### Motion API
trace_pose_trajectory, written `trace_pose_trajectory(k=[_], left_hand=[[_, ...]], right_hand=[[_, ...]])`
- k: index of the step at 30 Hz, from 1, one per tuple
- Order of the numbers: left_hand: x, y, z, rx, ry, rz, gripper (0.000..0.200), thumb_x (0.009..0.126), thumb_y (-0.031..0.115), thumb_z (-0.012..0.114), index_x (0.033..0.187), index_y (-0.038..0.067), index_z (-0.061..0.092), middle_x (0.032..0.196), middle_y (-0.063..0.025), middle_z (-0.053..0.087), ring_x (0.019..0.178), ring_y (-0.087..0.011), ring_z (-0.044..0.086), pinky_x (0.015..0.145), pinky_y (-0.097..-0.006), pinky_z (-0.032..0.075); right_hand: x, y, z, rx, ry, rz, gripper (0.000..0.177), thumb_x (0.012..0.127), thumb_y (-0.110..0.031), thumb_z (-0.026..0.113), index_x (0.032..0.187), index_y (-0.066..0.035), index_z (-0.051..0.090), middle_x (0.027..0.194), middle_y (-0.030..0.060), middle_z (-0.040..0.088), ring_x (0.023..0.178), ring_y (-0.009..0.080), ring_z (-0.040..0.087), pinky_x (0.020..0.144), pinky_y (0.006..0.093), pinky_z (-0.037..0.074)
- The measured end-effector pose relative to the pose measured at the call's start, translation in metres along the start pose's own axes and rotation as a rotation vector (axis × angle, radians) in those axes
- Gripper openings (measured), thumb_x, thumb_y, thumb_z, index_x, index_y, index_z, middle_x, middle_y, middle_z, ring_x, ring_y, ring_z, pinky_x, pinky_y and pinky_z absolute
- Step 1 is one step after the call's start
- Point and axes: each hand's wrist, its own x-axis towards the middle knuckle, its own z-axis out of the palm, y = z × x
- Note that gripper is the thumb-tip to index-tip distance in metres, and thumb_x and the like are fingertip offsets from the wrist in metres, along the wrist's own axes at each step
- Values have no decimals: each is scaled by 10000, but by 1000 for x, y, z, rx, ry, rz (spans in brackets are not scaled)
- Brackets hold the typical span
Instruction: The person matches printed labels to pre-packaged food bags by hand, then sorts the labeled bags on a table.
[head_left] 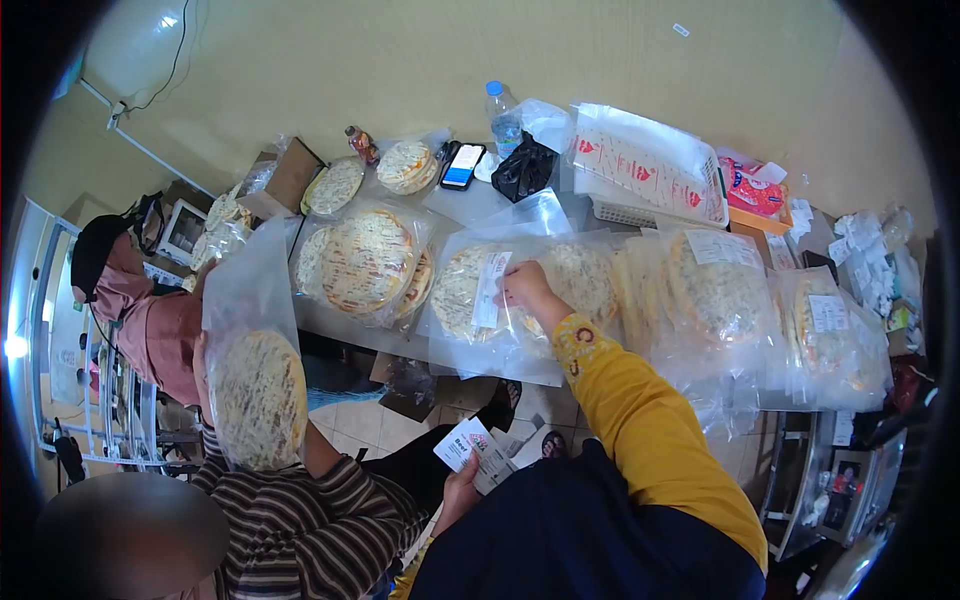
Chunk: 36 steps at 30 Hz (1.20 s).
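Note:
My right hand (527,287), in a yellow sleeve, reaches over the table with bent fingers closed at the edge of a white printed label (491,290). That label lies on a clear bag holding a flat round pizza (462,285). A second bagged pizza (583,278) lies just to the right, partly behind my wrist. Low in front of my body, my left hand (460,490) is closed around several printed labels (486,456), fanned out.
A co-worker in a striped top holds up a bagged pizza (260,400) at left; another person in pink stands behind. Labelled bagged pizzas (715,290) are stacked at right. At the back are a phone (462,167), water bottle (503,120), black bag (524,168) and white basket (650,165).

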Motion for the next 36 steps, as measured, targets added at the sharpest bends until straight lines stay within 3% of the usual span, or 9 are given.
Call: trace_pose_trajectory(k=[7, 11, 17, 23, 27, 30, 32, 34, 36], left_hand=[[-4, 3, 2, 39, -6, -14, 374, 913, 244, 490, 1195, 0, 457, 1140, -135, 534, 1051, -279, 519, 915, -435, 397], [-12, 8, 7, -52, -8, -7, 381, 917, 243, 476, 1210, 2, 440, 1175, -132, 513, 1100, -285, 484, 955, -456, 350], [-14, 7, 6, -82, -16, -32, 366, 914, 231, 481, 1200, 5, 453, 1170, -122, 520, 1101, -279, 483, 962, -456, 340], [-6, 1, 5, -131, -135, 111, 339, 899, 208, 514, 1182, 24, 479, 1090, -100, 570, 1009, -253, 548, 914, -404, 402], [-18, 8, 19, -58, -335, 162, 412, 925, 329, 427, 1212, 35, 453, 1127, -121, 568, 1024, -268, 556, 898, -432, 421], [-15, 13, 22, -81, -375, 146, 451, 898, 321, 471, 1251, 45, 420, 1167, -128, 547, 1057, -289, 537, 912, -459, 412], [-18, 17, 36, -64, -409, 143, 456, 897, 307, 480, 1259, 39, 414, 1187, -135, 532, 1073, -294, 522, 927, -464, 396], [-25, 19, 57, -32, -414, 156, 461, 895, 293, 488, 1267, 32, 407, 1207, -141, 516, 1089, -299, 507, 942, -469, 381], [-37, 20, 78, 9, -397, 182, 467, 893, 278, 496, 1275, 26, 400, 1227, -147, 501, 1105, -304, 492, 957, -473, 365]], right_hand=[[76, 50, 3, -491, -34, -190, 109, 780, 1, 515, 831, 94, 539, 742, 242, 595, 545, 350, 626, 434, 378, 530], [-16, -9, -15, 393, 75, 39, 204, 795, -90, 541, 914, 76, 540, 796, 244, 597, 653, 334, 632, 574, 429, 547], [-19, -8, -7, 174, -103, 31, 375, 827, -183, 581, 1075, 69, 458, 975, 246, 577, 774, 332, 622, 672, 458, 544], [-43, -63, 22, 318, -179, -39, 317, 852, -139, 543, 1075, 50, 423, 955, 235, 575, 810, 345, 621, 695, 448, 545], [-121, -123, -26, 406, -125, -203, 212, 829, -129, 552, 955, 24, 474, 876, 197, 588, 804, 329, 624, 693, 439, 540], [-177, -157, -99, 421, -195, -321, 110, 838, -85, 513, 773, 0, 539, 721, 101, 572, 648, 196, 579, 627, 362, 531], [-246, -183, -145, 478, -7, -338, 117, 850, -83, 491, 822, 3, 565, 697, 76, 548, 602, 155, 530, 592, 322, 507], [-285, -185, -220, 471, -108, -535, 142, 852, -89, 487, 858, 15, 584, 696, 70, 545, 617, 150, 530, 608, 311, 505], [-355, -201, -275, 374, 152, -544, 159, 858, -83, 485, 918, 35, 572, 784, 100, 590, 707, 191, 589, 668, 329, 528]])
